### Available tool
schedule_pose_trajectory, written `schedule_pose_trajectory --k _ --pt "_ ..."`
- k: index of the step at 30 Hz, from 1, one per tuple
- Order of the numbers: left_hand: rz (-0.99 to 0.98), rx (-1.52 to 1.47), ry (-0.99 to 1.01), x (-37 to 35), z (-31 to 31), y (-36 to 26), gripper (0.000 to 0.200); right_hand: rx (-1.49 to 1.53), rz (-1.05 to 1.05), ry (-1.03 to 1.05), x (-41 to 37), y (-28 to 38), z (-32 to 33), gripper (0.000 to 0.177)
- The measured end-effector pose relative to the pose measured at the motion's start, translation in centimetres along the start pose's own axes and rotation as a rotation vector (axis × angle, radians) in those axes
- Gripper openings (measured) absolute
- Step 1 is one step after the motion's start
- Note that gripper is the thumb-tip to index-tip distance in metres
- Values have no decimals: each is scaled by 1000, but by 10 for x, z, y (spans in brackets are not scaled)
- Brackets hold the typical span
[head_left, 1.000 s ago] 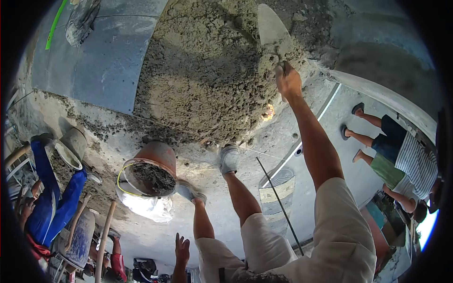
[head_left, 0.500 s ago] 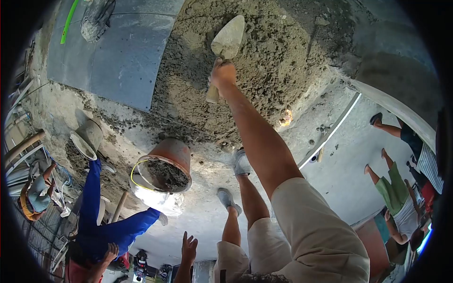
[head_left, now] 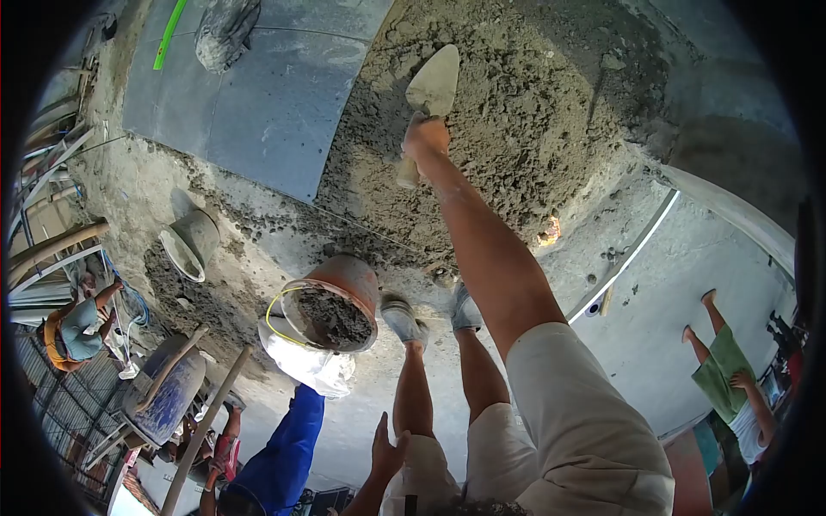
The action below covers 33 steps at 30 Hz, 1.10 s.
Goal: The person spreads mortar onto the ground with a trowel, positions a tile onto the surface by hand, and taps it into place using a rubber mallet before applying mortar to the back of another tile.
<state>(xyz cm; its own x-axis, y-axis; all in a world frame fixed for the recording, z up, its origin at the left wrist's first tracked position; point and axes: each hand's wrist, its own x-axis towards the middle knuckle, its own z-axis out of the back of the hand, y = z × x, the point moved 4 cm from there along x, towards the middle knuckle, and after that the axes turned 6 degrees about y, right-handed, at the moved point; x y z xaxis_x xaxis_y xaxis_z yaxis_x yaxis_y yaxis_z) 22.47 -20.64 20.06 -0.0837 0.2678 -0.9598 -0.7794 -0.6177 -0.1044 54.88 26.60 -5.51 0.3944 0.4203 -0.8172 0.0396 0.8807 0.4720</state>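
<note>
My right hand (head_left: 426, 142) is closed around the wooden handle of a trowel (head_left: 434, 79). The flat blade lies over rough wet mortar (head_left: 508, 112), with a little mortar near its base. My left hand (head_left: 389, 447) hangs low near my shorts, its fingers apart and holding nothing. An orange bucket (head_left: 366, 284) with mortar inside and a yellow rim cord stands just beyond my shoes. Large grey tiles (head_left: 267, 112) border the mortar on the left.
A crumpled bag (head_left: 225, 36) and a green strip (head_left: 170, 34) lie on the tiles. A small bucket (head_left: 194, 243) lies tipped at left, above a wheelbarrow (head_left: 168, 391). A white sack (head_left: 305, 361) touches the orange bucket. People stand at lower left, one in blue trousers (head_left: 280, 456), and at right.
The view has shifted, moving the tiles and mortar rightward. My feet now stand side by side near the bucket. The person in blue has moved lower, and the wheelbarrow shows. The trowel remains over the mortar.
</note>
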Motion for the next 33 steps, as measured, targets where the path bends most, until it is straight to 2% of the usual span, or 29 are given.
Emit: schedule_pose_trajectory --k 3,4,6,7,9,10,12,14,15,17,18,20,21,23,25,27,29,31,33 --pt "-146 116 -4 0 -28 -12 82 93 70 -23 1 16 -42 38" --pt "-139 152 7 -1 -39 -14 83 97 59 -14 6 23 -53 38" --pt "-146 227 58 -7 -49 -21 83 -486 205 223 17 44 -79 39" --pt "-138 216 67 -8 -51 -14 83 -499 197 230 16 45 -81 39" --pt "-186 231 70 -1 -59 0 83 -954 403 228 14 56 -78 40" --pt "-157 222 87 1 -59 5 82 -890 380 114 11 52 -68 39" --pt "-166 187 79 5 -60 14 82 -1124 483 147 11 48 -44 40" --pt "-181 159 57 3 -59 20 81 -1476 647 219 16 54 -21 32" --pt "-181 139 67 2 -59 24 81 -1497 646 225 15 63 -18 32" --pt "-188 109 69 7 -60 27 81 -1602 558 421 13 74 -16 30" --pt "-192 133 62 9 -58 24 80 -1619 553 425 11 74 -21 30" --pt "-197 119 70 11 -57 23 80 -952 53 288 12 70 -21 23" --pt "-206 120 75 10 -56 25 80 -963 51 287 1 71 -25 23" --pt "-214 110 74 11 -56 34 80 -1468 373 503 -35 74 -39 18" --pt "-221 95 72 13 -56 40 79 -1447 361 503 -55 58 -53 15" --pt "-222 57 76 15 -53 48 80 -1581 453 573 -71 36 -78 18" --pt "-229 48 78 15 -53 54 80 -1626 419 634 -95 19 -99 21" --pt "-236 46 76 16 -50 60 80 -1519 416 623 -110 -5 -118 24" --pt "-225 38 97 15 -48 65 81 -1621 454 643 -124 -27 -139 24"
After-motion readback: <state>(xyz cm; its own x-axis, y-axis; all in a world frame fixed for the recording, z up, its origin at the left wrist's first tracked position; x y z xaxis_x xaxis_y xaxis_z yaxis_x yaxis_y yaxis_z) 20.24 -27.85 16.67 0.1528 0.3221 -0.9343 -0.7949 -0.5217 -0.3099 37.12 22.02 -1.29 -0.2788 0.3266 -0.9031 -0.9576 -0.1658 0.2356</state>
